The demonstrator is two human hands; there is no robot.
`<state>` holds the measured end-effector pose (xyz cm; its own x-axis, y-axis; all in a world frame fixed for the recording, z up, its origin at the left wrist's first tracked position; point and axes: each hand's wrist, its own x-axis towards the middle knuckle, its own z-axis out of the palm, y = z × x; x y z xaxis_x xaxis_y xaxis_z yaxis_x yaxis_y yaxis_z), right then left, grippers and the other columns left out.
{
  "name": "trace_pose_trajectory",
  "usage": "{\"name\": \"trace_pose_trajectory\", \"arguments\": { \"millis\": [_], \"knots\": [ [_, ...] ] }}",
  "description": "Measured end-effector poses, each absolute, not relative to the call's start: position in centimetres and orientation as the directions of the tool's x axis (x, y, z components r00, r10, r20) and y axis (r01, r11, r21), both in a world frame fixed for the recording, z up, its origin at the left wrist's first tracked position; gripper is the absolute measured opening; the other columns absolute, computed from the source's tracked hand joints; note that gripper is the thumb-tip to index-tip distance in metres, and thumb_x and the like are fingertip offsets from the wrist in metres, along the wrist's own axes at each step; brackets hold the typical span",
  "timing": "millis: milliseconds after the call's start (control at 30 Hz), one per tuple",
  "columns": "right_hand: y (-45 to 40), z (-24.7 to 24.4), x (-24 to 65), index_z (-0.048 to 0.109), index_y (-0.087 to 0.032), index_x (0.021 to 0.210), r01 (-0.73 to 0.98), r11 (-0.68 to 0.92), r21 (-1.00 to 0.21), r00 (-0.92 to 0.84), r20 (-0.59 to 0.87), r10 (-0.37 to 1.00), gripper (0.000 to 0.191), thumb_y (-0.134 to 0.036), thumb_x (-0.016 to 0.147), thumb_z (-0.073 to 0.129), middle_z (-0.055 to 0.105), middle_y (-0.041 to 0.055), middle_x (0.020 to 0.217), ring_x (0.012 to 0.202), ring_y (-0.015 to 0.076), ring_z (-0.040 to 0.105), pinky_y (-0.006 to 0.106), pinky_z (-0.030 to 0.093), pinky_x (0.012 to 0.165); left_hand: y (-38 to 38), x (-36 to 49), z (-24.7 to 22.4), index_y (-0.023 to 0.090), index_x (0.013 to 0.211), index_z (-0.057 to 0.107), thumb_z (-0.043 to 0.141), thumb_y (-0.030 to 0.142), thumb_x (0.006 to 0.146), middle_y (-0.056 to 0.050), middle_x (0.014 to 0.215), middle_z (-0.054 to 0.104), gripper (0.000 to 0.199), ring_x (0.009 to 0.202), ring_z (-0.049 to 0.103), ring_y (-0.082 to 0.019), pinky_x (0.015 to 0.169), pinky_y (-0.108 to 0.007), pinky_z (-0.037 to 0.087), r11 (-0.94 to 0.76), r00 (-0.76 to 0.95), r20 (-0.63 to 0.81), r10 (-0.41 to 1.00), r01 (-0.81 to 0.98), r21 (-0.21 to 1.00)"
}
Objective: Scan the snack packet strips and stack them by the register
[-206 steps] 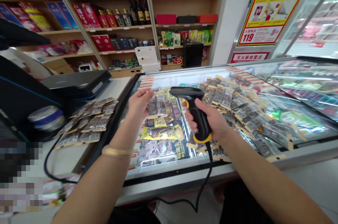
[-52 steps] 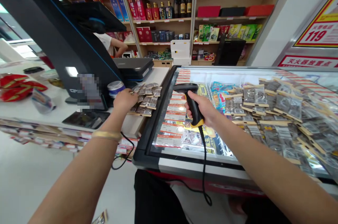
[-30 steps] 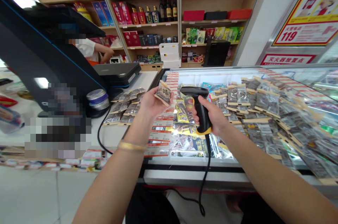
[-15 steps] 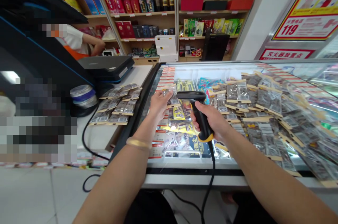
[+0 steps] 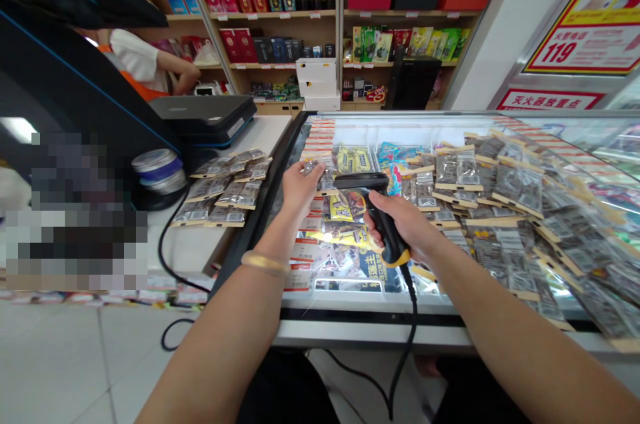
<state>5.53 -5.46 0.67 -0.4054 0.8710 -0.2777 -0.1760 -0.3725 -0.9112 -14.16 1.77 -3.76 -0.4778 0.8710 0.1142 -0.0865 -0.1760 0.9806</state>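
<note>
Left grip point(image 5: 299, 187), in the head view, is narrowed to a pinch between thumb and fingers, holding the left edge of a small clear packet point(image 5: 327, 179) above the price labels on a glass-topped case point(image 5: 350, 332). Right grip point(image 5: 413, 224) is wrapped around the handle of a black and yellow handheld scanner point(image 5: 363, 181), whose head points left toward the packet; the two are close together, though whether they touch cannot be told from this angle. A black cable point(image 5: 411, 317) drops from the bottom of the handle, past the case's front rim.

To the right, a broad heap of similar packets point(image 5: 517, 187) covers much of the glass. To the left, a smaller overlapping group of packets point(image 5: 235, 187) lies on the white table point(image 5: 270, 129), near some stacked tins point(image 5: 159, 172).

Judging by the pose, the step in hand is presenting one packet to the reading end of the scanner. From here, the next move would seem to call for a steady left pinch, the code turned squarely to the scanner, and fingers kept off the printed area. Which face is toward the scanner is too small to tell.
</note>
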Motion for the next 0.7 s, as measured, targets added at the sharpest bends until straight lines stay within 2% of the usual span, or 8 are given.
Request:
{"name": "trace_pose_trajectory", "arguments": {
  "millis": [400, 567, 700],
  "knots": [
    [-5.5, 1.2, 5.3, 0.058, -0.018, 0.08, -0.171, -0.436, -0.884, -0.447, -0.325, 0.834, 0.033, -0.049, 0.081, 0.071, 0.055, -0.0026, 0.051, 0.038, 0.0092, 0.045, 0.021, 0.039, 0.035, 1.6, -14.0, -3.5, 0.015, 0.088, 0.071, 0.079, 0.041, 0.058, -0.006, 0.081, 0.074, 0.041, 0.072, 0.069, -0.018, 0.068, -0.029, 0.054, -0.174, -0.479, 0.116, 0.87, -0.078, 0.982],
    [-5.4, 2.1, 5.5, 0.059, -0.017, 0.088, -0.302, -0.411, -0.86, -0.438, -0.258, 0.861, 0.03, -0.046, 0.085, 0.066, 0.055, -0.0039, 0.054, 0.039, 0.0088, 0.046, 0.02, 0.039, 0.037, 0.8, -13.2, -1.6, 0.018, 0.079, 0.066, 0.076, 0.04, 0.061, 0.0, 0.068, 0.068, 0.03, 0.066, 0.065, -0.016, 0.065, -0.027, 0.05, -0.135, -0.452, 0.048, 0.891, -0.163, 0.977],
    [-5.3, 3.9, 8.2, 0.06, -0.018, 0.092, -0.425, -0.331, -0.843, -0.387, -0.161, 0.908, 0.03, -0.047, 0.087, 0.062, 0.053, -0.0043, 0.057, 0.042, 0.0085, 0.046, 0.02, 0.038, 0.038, 0.9, -10.7, 1.5, 0.019, 0.071, 0.063, 0.067, 0.031, 0.07, 0.002, 0.062, 0.061, 0.013, 0.058, 0.058, -0.014, 0.06, -0.026, 0.045, -0.096, -0.415, 0.003, 0.91, -0.202, 0.975]
  ]
}}
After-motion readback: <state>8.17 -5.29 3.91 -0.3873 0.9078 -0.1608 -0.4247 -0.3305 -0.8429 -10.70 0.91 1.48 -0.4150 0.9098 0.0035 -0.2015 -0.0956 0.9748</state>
